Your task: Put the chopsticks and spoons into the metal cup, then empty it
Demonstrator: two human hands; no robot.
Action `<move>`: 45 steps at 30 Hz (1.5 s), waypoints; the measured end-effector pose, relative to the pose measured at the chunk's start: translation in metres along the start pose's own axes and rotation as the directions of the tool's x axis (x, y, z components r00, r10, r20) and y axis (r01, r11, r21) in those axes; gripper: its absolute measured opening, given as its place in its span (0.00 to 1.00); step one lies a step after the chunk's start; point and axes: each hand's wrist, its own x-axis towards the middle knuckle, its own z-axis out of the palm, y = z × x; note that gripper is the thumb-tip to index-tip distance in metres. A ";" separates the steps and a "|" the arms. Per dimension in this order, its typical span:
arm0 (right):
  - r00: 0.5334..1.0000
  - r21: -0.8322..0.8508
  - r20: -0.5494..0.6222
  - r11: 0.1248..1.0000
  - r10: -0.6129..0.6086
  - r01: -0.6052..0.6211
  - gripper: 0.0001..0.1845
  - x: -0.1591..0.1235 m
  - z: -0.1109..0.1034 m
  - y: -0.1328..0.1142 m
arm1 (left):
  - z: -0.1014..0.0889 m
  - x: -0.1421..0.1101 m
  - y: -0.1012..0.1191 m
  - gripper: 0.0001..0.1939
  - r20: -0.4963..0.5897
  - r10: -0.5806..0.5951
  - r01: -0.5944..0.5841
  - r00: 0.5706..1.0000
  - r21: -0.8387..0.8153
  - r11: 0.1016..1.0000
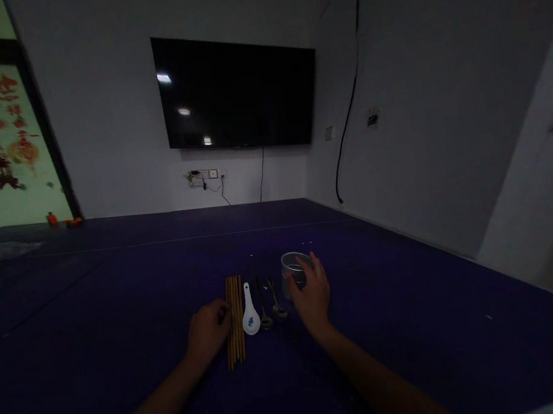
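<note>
A row of tableware lies on the dark purple tabletop. At its left end is a bundle of wooden chopsticks (236,319), side by side. My left hand (209,329) is curled against their left edge, fingertips at the leftmost stick. To their right comes a white soup spoon (250,317) with a blue mark in its bowl, then two metal spoons (266,321) (279,311), bowls toward me. A grey cup with an open top (287,285) stands upright at the right end. My right hand (312,297) has thumb and fingers about its right side and rim; some fingertips are hidden.
The wide purple table (132,305) reaches back to a wall with a television (237,91). A black cable (348,131) hangs at the right wall. Small orange things (52,218) and a clear plastic sheet (0,251) lie at the far left.
</note>
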 end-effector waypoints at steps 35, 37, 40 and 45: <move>0.589 0.311 0.205 0.623 -0.781 0.718 0.13 -0.027 -0.001 -0.031 | 0.006 0.002 -0.005 0.09 0.034 -0.016 0.015 0.999 0.028 0.999; 0.593 0.308 0.244 0.642 -0.767 0.702 0.12 -0.028 0.000 -0.030 | 0.005 0.002 -0.004 0.10 0.038 -0.017 0.016 0.999 0.030 0.999; 0.593 0.316 0.279 0.656 -0.755 0.686 0.13 -0.030 0.002 -0.028 | 0.004 0.002 -0.001 0.08 0.038 -0.024 0.023 0.999 0.040 0.999; 0.591 0.323 0.264 0.647 -0.762 0.691 0.14 -0.033 0.004 -0.028 | 0.001 0.001 0.002 0.04 0.052 -0.050 0.046 0.997 0.063 0.997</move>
